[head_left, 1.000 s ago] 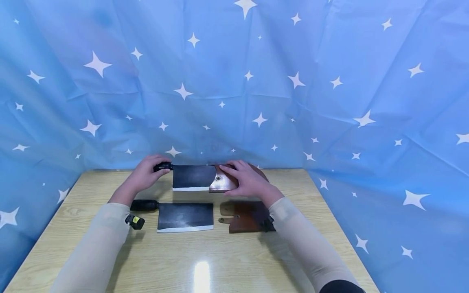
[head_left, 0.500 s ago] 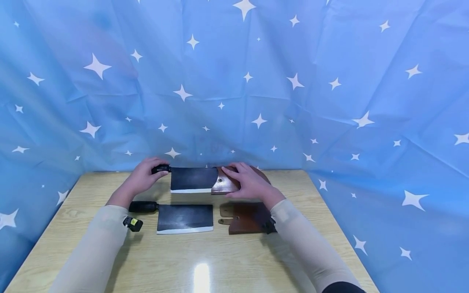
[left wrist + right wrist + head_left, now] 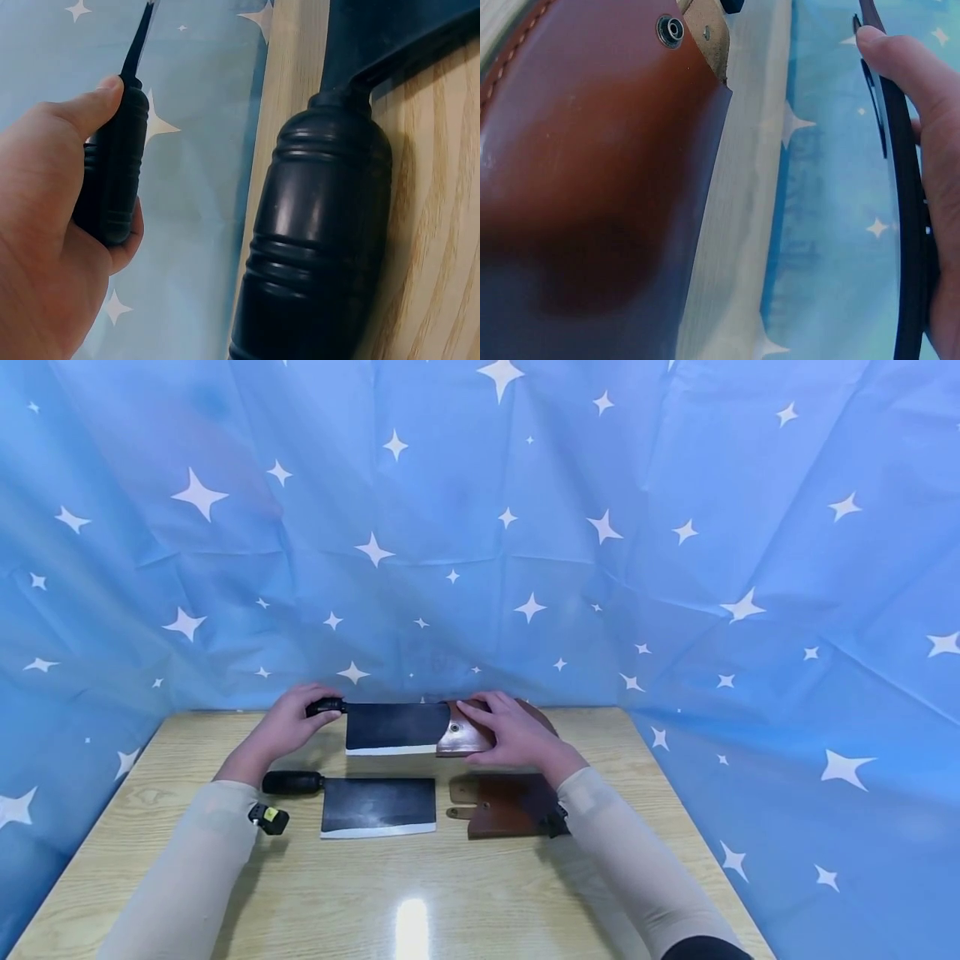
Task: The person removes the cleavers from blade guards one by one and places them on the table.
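Over the far side of the table, my left hand [image 3: 288,727] grips the black handle [image 3: 126,165] of a cleaver [image 3: 393,727]. Its dark blade points right, with the bright edge facing down. A brown leather sheath [image 3: 461,742] covers the blade's right end, and my right hand [image 3: 513,735] holds that sheath, thumb on the near face. In the right wrist view, the held sheath [image 3: 906,210] shows edge-on as a dark strip. Closer in, a second cleaver [image 3: 378,806] lies flat, its ribbed black handle [image 3: 322,195] to the left.
A second brown sheath [image 3: 506,810], with a snap strap, lies on the wooden table [image 3: 337,902] right of the lying cleaver, partly under my right wrist. Behind the table's far edge hangs a blue curtain [image 3: 450,468] with white stars.
My left hand and the held cleaver have shifted slightly left, while the right hand and sheath have shifted slightly right. More of the blade shows outside the sheath.
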Available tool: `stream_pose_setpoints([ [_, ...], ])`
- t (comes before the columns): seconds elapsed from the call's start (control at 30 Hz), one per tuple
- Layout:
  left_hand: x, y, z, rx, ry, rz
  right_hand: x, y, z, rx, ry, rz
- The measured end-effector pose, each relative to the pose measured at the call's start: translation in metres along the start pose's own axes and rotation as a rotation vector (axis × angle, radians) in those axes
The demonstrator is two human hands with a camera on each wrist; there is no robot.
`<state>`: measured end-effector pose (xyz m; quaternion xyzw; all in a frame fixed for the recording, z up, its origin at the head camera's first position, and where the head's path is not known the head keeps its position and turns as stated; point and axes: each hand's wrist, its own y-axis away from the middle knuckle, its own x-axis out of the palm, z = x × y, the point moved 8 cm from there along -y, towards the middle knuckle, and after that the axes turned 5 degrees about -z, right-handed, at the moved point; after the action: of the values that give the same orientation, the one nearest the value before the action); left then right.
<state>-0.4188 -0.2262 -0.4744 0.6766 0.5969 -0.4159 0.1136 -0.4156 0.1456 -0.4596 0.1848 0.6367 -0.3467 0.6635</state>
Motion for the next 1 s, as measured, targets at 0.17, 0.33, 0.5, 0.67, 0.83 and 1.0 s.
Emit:
stream_pose_setpoints([
  [0.17,-0.002,-0.001,-0.001,0.005,-0.004,0.001,-0.001,0.001,-0.002,0.002,-0.021,-0.004],
  [0.33,-0.005,0.000,-0.004,0.036,-0.012,-0.021,0.000,0.002,-0.005,-0.011,-0.013,-0.026],
  [0.5,-0.006,0.002,0.000,0.037,-0.026,-0.039,0.001,0.004,-0.009,-0.008,-0.011,-0.030],
  [0.67,-0.006,0.003,0.004,0.021,-0.035,-0.034,0.000,0.005,-0.012,-0.010,-0.010,-0.038],
  [0.83,-0.009,0.004,0.007,0.021,-0.040,-0.036,0.000,0.006,-0.015,-0.004,-0.032,-0.039],
  [1.0,-0.011,0.006,0.009,0.026,-0.052,-0.037,0.002,0.010,-0.022,0.019,-0.040,-0.029],
])
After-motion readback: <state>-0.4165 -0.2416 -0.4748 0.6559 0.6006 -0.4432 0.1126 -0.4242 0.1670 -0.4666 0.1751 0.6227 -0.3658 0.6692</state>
